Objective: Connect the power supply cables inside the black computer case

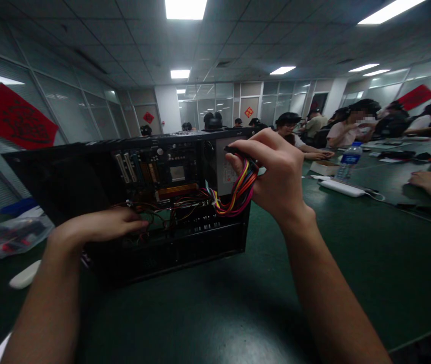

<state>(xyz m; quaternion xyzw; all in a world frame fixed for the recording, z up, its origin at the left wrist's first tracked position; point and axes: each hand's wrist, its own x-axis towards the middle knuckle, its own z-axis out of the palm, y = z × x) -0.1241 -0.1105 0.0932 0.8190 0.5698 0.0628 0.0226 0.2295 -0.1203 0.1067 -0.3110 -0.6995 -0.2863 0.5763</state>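
A black desktop computer case [177, 258] stands with one side uncovered, showing a motherboard [188, 159] with memory slots and a grey power supply [226, 172]. My right hand [276, 172], at the upper right of the case, grips a bundle of multicoloured power cables [243, 184] with a dark connector at the fingertips. The bundle loops down and back into the case. My left hand [113, 222] reaches inside at the lower left, fingers drawn together among thin wires [166, 220]; what they pinch is too dark to make out.
On the green table [337, 268] are a white computer mouse [26, 274] and a plastic bag [14, 235] at left. A water bottle [349, 161], a white power strip [340, 188] and a small box [324, 167] stand at right. Several people sit along the table beyond.
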